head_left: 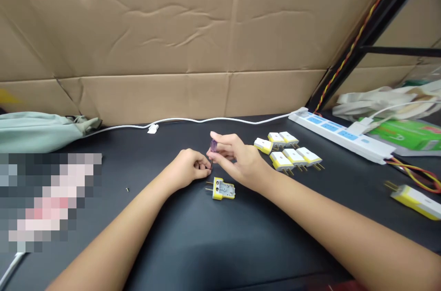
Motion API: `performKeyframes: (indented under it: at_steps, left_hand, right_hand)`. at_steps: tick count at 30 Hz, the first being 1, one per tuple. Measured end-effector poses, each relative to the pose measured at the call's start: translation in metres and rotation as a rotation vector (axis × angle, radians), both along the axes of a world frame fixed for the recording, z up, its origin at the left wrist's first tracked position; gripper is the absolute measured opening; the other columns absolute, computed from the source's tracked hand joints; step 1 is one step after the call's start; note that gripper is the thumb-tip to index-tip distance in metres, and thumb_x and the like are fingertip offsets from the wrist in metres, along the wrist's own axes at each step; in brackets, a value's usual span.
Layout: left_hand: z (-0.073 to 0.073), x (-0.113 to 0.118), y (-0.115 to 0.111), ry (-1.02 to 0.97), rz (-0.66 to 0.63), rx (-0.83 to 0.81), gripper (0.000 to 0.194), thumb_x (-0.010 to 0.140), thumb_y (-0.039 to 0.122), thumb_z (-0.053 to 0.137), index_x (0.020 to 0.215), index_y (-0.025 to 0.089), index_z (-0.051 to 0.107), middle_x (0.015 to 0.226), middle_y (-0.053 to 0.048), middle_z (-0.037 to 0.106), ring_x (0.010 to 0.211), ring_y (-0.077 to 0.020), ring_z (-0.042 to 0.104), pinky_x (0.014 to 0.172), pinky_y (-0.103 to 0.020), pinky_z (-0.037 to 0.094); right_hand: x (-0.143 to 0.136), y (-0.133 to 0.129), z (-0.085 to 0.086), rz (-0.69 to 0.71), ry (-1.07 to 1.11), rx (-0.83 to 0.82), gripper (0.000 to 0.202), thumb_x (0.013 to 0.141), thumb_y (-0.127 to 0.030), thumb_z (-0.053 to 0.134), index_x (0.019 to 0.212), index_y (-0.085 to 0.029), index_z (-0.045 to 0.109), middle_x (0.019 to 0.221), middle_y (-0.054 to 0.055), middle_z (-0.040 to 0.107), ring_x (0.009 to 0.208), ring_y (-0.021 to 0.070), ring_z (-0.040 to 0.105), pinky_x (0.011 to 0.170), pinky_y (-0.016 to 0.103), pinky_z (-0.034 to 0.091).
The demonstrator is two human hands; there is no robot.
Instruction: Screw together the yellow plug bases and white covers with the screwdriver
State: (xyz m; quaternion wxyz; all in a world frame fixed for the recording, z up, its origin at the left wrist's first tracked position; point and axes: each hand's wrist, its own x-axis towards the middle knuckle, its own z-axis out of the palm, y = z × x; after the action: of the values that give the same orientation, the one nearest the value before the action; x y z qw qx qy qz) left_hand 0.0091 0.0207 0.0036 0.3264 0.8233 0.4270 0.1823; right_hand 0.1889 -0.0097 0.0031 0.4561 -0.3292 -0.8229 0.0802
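Held upright in my right hand is a small screwdriver with a purple, see-through handle, its shaft pointing down. My left hand is pinched close beside the screwdriver's tip; whatever its fingertips hold is hidden or too small to name. Just in front of both hands lies an opened yellow and grey plug, its inside facing up and its two pins pointing left. Off to the left on the black table rests a tiny screw.
Several white and yellow plugs lie grouped right of my hands, and another plug sits at the right edge. Behind stands a power strip with a white cable along the cardboard wall. A pale green cloth lies at left.
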Motion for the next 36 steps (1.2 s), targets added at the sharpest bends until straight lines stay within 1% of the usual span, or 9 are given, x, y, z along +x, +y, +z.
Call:
performKeyframes:
  at_steps: [7, 13, 16, 20, 24, 26, 29, 33, 36]
  left_hand:
    - [0.000, -0.004, 0.000, 0.006, -0.009, 0.013, 0.007, 0.071, 0.018, 0.065, 0.070, 0.015, 0.071, 0.057, 0.002, 0.061, 0.054, -0.0093, 0.051, 0.056, -0.019, 0.040]
    - [0.002, -0.005, -0.002, -0.014, -0.008, 0.008, 0.014, 0.070, 0.016, 0.062, 0.081, 0.014, 0.071, 0.060, 0.003, 0.060, 0.055, -0.0087, 0.051, 0.056, -0.019, 0.040]
    - [0.005, -0.010, -0.004, -0.084, 0.029, 0.061, 0.022, 0.069, 0.014, 0.059, 0.089, 0.015, 0.068, 0.062, 0.003, 0.059, 0.056, -0.0088, 0.051, 0.058, -0.020, 0.041]
    - [0.009, -0.017, -0.003, -0.201, 0.079, 0.142, 0.021, 0.068, 0.012, 0.054, 0.087, 0.015, 0.063, 0.066, 0.002, 0.056, 0.062, -0.0104, 0.052, 0.063, -0.022, 0.043]
    - [0.011, -0.021, -0.005, -0.189, -0.058, 0.074, 0.031, 0.065, 0.009, 0.055, 0.095, 0.016, 0.056, 0.081, 0.000, 0.055, 0.073, -0.0123, 0.051, 0.070, -0.025, 0.045]
    - [0.011, -0.021, -0.009, -0.135, -0.147, 0.024, 0.038, 0.064, 0.013, 0.062, 0.101, 0.016, 0.055, 0.089, -0.002, 0.055, 0.079, -0.0136, 0.051, 0.073, -0.026, 0.046]
    - [0.010, -0.017, -0.016, -0.095, -0.260, 0.016, 0.048, 0.062, 0.025, 0.073, 0.107, 0.018, 0.056, 0.097, -0.004, 0.055, 0.084, -0.0151, 0.051, 0.078, -0.028, 0.047]
    - [0.007, -0.012, -0.019, -0.117, -0.347, 0.019, 0.053, 0.061, 0.027, 0.075, 0.110, 0.019, 0.058, 0.107, -0.005, 0.055, 0.089, -0.0163, 0.053, 0.083, -0.029, 0.047]
    - [0.005, -0.011, -0.017, -0.125, -0.376, 0.020, 0.053, 0.061, 0.025, 0.075, 0.112, 0.020, 0.059, 0.107, -0.005, 0.056, 0.092, -0.0174, 0.054, 0.084, -0.030, 0.047]
  right_hand:
    - [-0.004, -0.002, 0.004, -0.021, -0.024, 0.025, 0.044, 0.089, -0.019, 0.055, 0.130, -0.025, 0.041, 0.107, 0.005, 0.069, 0.091, 0.0192, 0.072, 0.077, 0.029, 0.061]
    - [-0.003, -0.003, -0.001, -0.034, -0.029, 0.059, 0.041, 0.090, -0.024, 0.054, 0.130, -0.023, 0.042, 0.102, 0.005, 0.070, 0.087, 0.0187, 0.073, 0.071, 0.027, 0.062]
    - [0.001, -0.002, -0.007, -0.004, 0.044, 0.044, 0.043, 0.090, -0.024, 0.055, 0.131, -0.023, 0.040, 0.101, 0.005, 0.070, 0.087, 0.0177, 0.072, 0.077, 0.028, 0.062]
    - [0.005, -0.002, -0.010, 0.001, 0.127, -0.011, 0.044, 0.088, -0.021, 0.058, 0.128, -0.022, 0.041, 0.095, 0.005, 0.070, 0.085, 0.0183, 0.073, 0.075, 0.031, 0.063]
    - [0.007, -0.009, -0.002, 0.020, 0.273, -0.070, 0.044, 0.086, -0.021, 0.060, 0.126, -0.023, 0.040, 0.094, 0.004, 0.070, 0.079, 0.0168, 0.073, 0.074, 0.033, 0.064]
    - [0.008, -0.015, 0.005, 0.013, 0.368, -0.113, 0.045, 0.085, -0.020, 0.063, 0.123, -0.024, 0.040, 0.091, 0.002, 0.070, 0.076, 0.0162, 0.073, 0.070, 0.031, 0.065]
    - [0.009, -0.023, 0.015, 0.025, 0.463, -0.158, 0.044, 0.083, -0.016, 0.064, 0.118, -0.027, 0.041, 0.084, -0.001, 0.070, 0.071, 0.0159, 0.073, 0.063, 0.028, 0.065]
    - [0.010, -0.029, 0.018, 0.042, 0.473, -0.203, 0.045, 0.080, -0.013, 0.066, 0.116, -0.028, 0.042, 0.080, -0.002, 0.070, 0.066, 0.0170, 0.073, 0.059, 0.026, 0.065]
    - [0.011, -0.030, 0.015, 0.039, 0.425, -0.240, 0.044, 0.081, -0.015, 0.065, 0.116, -0.028, 0.041, 0.080, -0.001, 0.071, 0.065, 0.0183, 0.073, 0.056, 0.026, 0.065]
